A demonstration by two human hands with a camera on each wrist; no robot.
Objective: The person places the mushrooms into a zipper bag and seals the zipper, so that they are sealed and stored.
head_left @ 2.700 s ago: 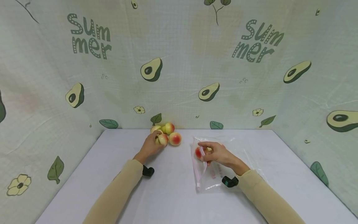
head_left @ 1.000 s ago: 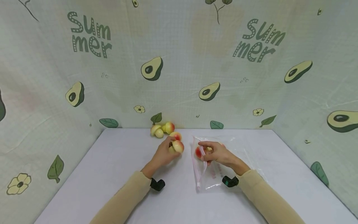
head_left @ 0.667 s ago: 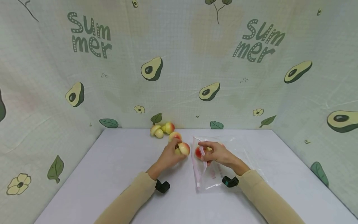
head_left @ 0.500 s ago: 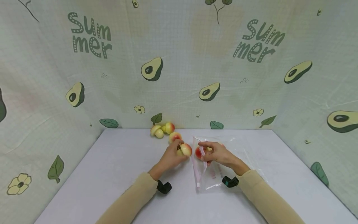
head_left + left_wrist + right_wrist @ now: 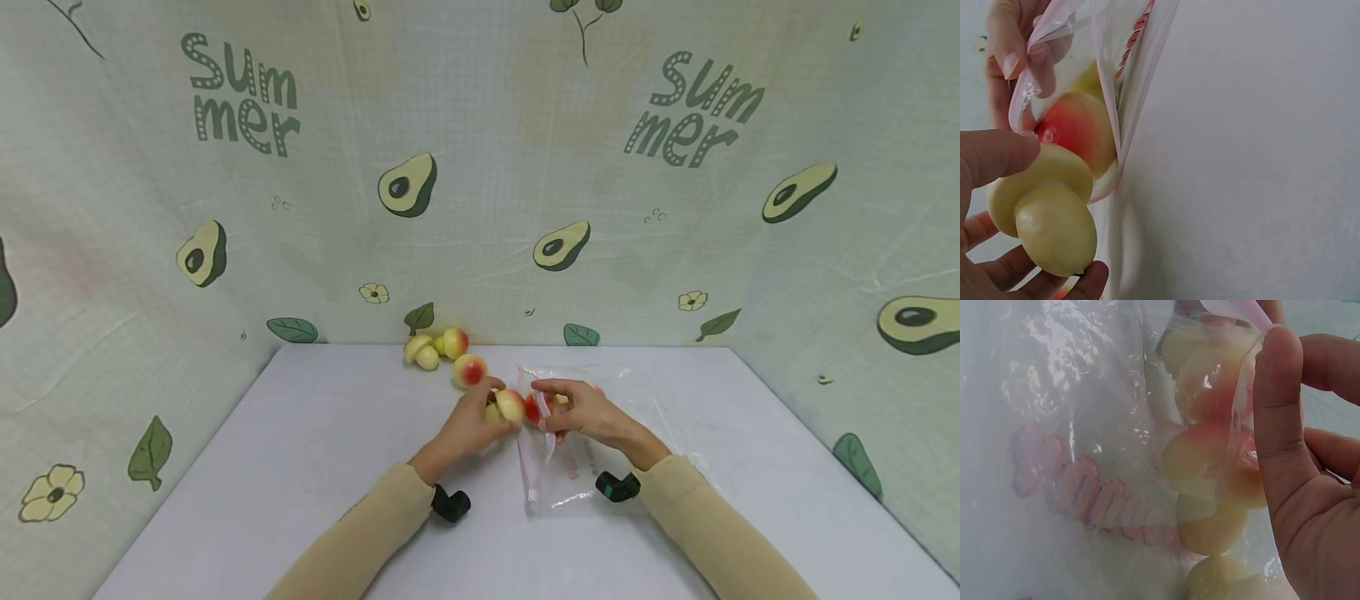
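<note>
A toy mushroom [image 5: 1057, 228] with a pale stem and a yellow-red cap is held by my left hand [image 5: 471, 423], thumb over the cap and fingers beneath. It sits right at the mouth of a clear zip bag [image 5: 573, 492] with a pink closure strip, lying on the table. My right hand [image 5: 587, 410] pinches the upper side of that mouth and lifts it, so the bag gapes. Inside, another mushroom [image 5: 1082, 128] shows its red cap close to the opening, and several rounded yellow-red shapes [image 5: 1210, 456] show through the film.
Behind my left hand a mushroom [image 5: 469, 371] lies with its red cap toward me. Farther back, by the fabric wall [image 5: 480, 208], two more mushrooms [image 5: 453, 342] lie close together. The table [image 5: 337, 450] is white, with printed fabric round its sides and back.
My left hand has picked up a mushroom from the back group and carried it right and nearer to the bag's mouth. The right hand has stayed in place on the bag.
</note>
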